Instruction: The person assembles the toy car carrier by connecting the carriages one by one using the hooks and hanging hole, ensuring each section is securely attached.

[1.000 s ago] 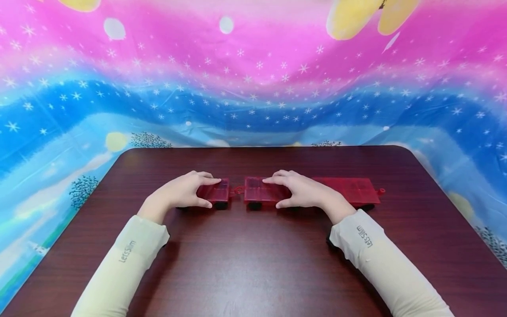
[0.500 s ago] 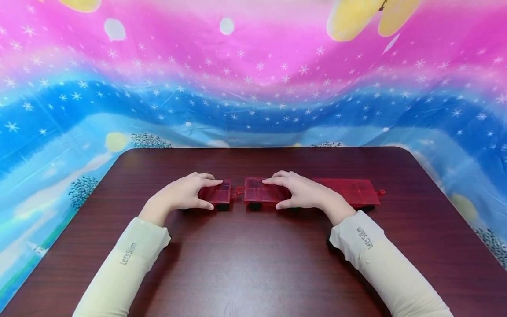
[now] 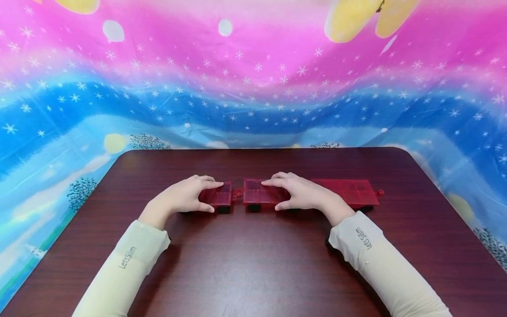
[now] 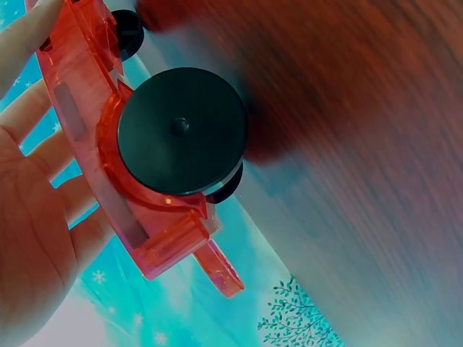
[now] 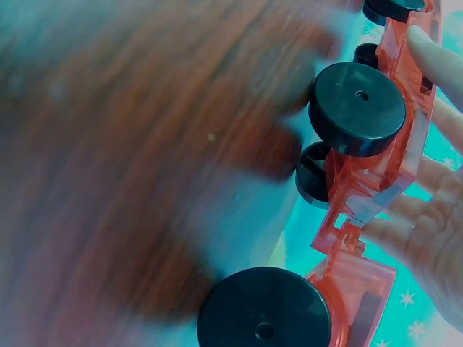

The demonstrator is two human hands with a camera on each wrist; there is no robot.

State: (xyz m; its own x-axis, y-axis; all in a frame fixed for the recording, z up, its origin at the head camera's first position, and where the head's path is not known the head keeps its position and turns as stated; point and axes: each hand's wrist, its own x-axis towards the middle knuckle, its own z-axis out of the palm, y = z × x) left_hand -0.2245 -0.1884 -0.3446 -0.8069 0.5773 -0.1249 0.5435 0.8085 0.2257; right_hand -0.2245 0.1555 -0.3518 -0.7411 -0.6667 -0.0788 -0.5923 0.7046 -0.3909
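Three see-through red toy car bases with black wheels stand in a row on the table. My left hand (image 3: 180,193) grips the left car base (image 3: 220,193), thumb on the near side and fingers over the far side. My right hand (image 3: 303,190) holds the middle car base (image 3: 253,192) the same way. Between these two lies a small red hitch (image 3: 238,193); whether it is hooked cannot be told. In the right wrist view, the middle car base joins the right car base (image 5: 369,289) through a coupling (image 5: 347,237). A black wheel (image 4: 182,131) fills the left wrist view.
The dark brown wooden table (image 3: 245,259) has rounded far corners. Behind it hangs a pink and blue cloth (image 3: 253,88) with snowflakes, meeting the table's far edge. Another hitch (image 3: 380,193) sticks out from the right end of the row.
My left hand has slid the left car base slightly right, narrowing the gap to the middle car base. My right hand has stayed almost still.
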